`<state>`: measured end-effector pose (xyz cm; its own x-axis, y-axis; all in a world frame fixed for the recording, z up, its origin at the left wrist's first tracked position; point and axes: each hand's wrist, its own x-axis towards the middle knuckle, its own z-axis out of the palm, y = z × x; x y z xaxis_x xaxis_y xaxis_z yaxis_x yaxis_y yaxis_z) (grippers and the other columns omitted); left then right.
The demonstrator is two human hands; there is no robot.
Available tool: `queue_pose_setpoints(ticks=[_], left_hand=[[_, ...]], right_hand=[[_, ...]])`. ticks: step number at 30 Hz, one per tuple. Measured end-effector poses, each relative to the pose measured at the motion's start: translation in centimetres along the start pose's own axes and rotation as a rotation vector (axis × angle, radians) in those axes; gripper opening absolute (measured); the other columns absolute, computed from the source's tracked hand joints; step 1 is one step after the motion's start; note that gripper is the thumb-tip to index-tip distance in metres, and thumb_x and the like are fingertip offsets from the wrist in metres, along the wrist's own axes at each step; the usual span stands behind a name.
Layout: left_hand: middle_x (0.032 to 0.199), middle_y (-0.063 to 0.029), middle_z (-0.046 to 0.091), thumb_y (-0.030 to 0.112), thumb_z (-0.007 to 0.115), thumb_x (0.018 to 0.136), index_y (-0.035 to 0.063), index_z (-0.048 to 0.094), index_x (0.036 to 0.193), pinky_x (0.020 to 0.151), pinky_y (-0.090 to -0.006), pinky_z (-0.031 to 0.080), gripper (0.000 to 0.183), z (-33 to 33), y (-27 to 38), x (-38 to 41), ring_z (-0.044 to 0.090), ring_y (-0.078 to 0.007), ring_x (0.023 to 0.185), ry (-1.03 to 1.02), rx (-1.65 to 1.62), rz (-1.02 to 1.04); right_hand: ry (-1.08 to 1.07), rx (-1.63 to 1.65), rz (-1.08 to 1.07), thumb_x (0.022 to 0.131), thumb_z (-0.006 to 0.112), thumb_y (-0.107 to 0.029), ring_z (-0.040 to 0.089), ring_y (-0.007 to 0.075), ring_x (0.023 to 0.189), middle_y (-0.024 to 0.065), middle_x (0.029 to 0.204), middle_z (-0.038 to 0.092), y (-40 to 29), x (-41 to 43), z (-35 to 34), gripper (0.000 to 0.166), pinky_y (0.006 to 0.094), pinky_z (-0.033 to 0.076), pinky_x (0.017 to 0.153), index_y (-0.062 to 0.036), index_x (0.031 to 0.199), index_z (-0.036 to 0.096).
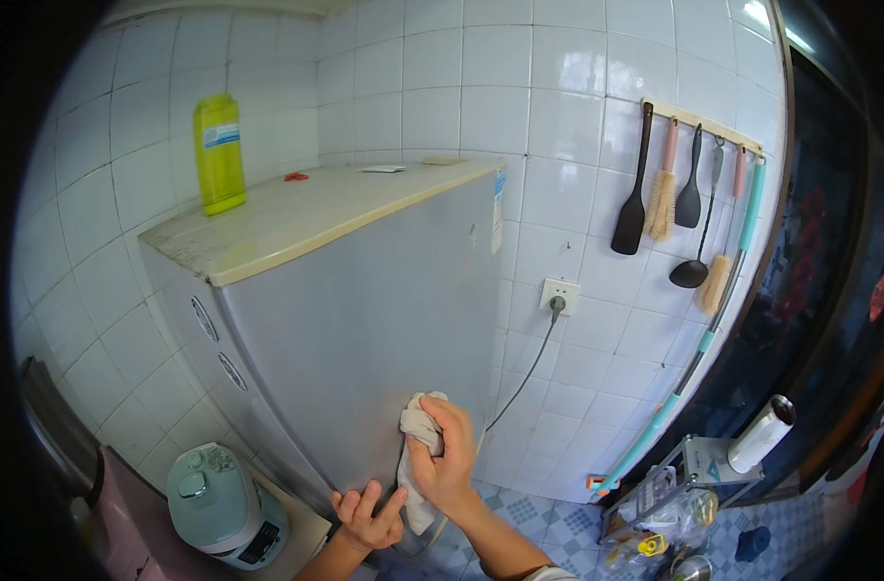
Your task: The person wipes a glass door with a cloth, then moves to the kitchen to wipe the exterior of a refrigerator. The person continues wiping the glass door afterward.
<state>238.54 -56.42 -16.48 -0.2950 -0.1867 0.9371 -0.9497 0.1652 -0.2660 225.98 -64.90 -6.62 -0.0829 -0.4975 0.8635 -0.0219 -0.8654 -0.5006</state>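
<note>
My right hand [447, 457] grips a crumpled off-white cloth [417, 472] and presses it against the grey side panel of a refrigerator [354, 312]. Part of the cloth hangs below the fingers. To the left and lower down, my left hand [371, 514] is at the same panel with its fingers apart and nothing held in them. The refrigerator has a cream top with a yellowed edge. On that top stands a yellow-green plastic bottle [220, 163] with a label.
A pale green rice cooker [216, 501] stands low at the left. From a wall socket [560, 297] a grey cord [523, 374] runs down behind the refrigerator. Spatulas [634, 196], brushes and a ladle hang on a rail. A metal rack [692, 465] holds a paper roll [763, 436].
</note>
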Motion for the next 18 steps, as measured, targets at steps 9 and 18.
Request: queue_pose_setpoints(ticks=[9,18], left_hand=[[0.134,-0.0097,0.044,0.021,0.039,0.083,0.0182,0.07,0.104,0.113,-0.0445,0.011,0.037,0.0,0.6,0.4,0.025,-0.0282,0.133,-0.011,0.052,-0.033],[0.134,-0.0079,0.043,0.013,0.044,0.08,0.0173,0.067,0.108,0.111,-0.0485,0.016,0.037,-0.3,2.2,1.0,0.028,-0.0293,0.131,-0.071,0.266,-0.109]], right_hand=[[-0.033,-0.066,-0.062,0.068,0.064,0.008,0.054,0.0255,0.093,0.0132,0.107,0.055,2.1,-4.1,-0.7,0.036,0.0303,0.046,0.079,0.0003,0.103,0.063],[-0.116,0.002,-0.274,0.062,0.062,0.004,0.053,0.0273,0.089,0.0105,0.106,0.055,4.4,-2.1,-1.6,0.043,0.0338,0.044,0.075,-0.0053,0.104,0.066]])
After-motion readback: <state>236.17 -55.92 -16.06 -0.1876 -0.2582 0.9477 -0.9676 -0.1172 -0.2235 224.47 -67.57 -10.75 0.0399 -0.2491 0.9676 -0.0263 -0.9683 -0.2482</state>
